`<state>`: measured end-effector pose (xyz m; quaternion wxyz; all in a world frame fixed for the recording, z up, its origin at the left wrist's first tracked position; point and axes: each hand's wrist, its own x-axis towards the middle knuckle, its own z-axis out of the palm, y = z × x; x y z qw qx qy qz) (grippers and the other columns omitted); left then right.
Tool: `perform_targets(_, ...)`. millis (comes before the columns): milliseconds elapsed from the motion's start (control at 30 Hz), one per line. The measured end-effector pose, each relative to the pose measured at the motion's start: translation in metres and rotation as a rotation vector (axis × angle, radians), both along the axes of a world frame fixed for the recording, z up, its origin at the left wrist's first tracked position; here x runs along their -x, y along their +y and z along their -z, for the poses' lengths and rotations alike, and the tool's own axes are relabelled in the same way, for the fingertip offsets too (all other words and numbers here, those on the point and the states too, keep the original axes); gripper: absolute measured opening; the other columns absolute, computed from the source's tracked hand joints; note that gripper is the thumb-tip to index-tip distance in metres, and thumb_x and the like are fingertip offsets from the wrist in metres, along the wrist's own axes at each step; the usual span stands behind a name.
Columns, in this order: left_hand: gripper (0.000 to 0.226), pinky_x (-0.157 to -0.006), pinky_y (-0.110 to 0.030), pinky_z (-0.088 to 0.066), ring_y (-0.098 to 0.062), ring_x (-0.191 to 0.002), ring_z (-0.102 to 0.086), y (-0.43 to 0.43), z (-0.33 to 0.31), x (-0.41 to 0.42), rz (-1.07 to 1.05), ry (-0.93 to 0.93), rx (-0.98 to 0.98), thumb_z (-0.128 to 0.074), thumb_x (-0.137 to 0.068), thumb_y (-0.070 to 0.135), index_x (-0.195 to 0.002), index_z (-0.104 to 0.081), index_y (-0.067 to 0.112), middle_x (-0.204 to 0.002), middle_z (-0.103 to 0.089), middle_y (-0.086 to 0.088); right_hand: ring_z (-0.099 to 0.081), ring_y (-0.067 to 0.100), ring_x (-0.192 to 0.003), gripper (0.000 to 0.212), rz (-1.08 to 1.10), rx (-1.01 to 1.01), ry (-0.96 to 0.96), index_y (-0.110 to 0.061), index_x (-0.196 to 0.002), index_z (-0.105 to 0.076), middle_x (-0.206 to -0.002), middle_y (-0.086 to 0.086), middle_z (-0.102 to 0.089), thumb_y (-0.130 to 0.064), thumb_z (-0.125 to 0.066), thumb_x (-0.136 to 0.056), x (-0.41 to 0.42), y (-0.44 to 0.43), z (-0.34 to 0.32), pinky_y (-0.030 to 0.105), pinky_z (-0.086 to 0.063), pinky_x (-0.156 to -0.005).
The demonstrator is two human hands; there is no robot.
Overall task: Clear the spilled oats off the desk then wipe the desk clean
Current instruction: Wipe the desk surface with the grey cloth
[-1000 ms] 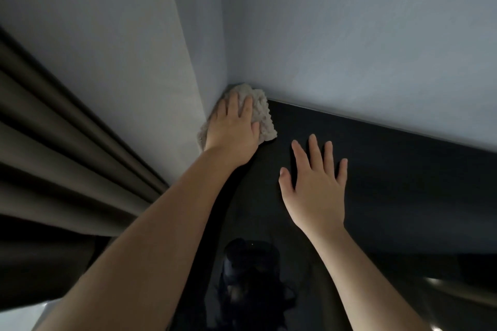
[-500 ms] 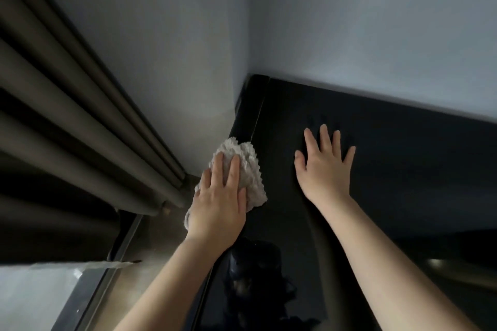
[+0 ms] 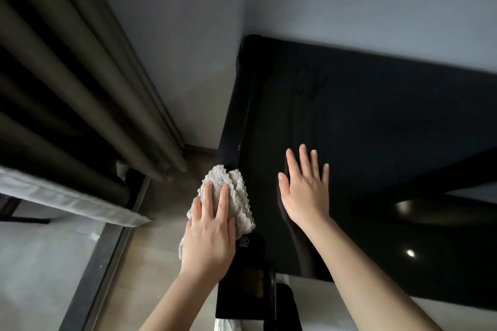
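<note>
Change: cloth [image 3: 231, 191] drawn back from far corner; edge pass likely finishing.
Left grip [image 3: 209, 234]: flat, pressing cloth.
Right grip [image 3: 304, 191]: flat on counter [image 3: 376, 129], empty.

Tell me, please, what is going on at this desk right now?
A person is wiping a glossy black desk. The left hand presses a pale, nubbly cloth with flat fingers at the desk's left edge. The right hand lies flat on the top with its fingers spread. No oats show on the part of the desk in view.
</note>
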<state>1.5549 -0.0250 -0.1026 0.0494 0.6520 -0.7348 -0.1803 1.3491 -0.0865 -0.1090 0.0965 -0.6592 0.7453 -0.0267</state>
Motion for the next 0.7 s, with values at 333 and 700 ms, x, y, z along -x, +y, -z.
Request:
perform_targets(333, 0.058, -0.064, -0.041, -0.054, -0.034, -0.095, -0.055, 0.065, -0.018, -0.035, 0.0, -0.01, -0.017, -0.054, -0.09, 0.018, -0.143, -0.031, 0.017, -0.129, -0.044, -0.013, -0.004, 0.028, -0.149, 0.056, -0.014, -0.004, -0.11, -0.023, -0.152, -0.027, -0.162, 0.007, -0.012, -0.036, -0.042, -0.1, -0.036, 0.104, -0.004, 0.046, -0.002, -0.118)
perform_targets(700, 0.031, -0.075, -0.01, -0.047, 0.001, -0.092, -0.064, 0.041, -0.107, 0.002, -0.342, 1.044, -0.207, -0.067, -0.085, 0.007, -0.109, -0.062, 0.027, -0.097, -0.07, 0.009, -0.059, 0.016, -0.121, 0.057, 0.36, -0.407, -1.74, -0.037, -0.137, -0.045, -0.133, -0.003, -0.06, -0.047, -0.064, -0.084, -0.047, 0.115, -0.094, 0.045, -0.047, -0.102)
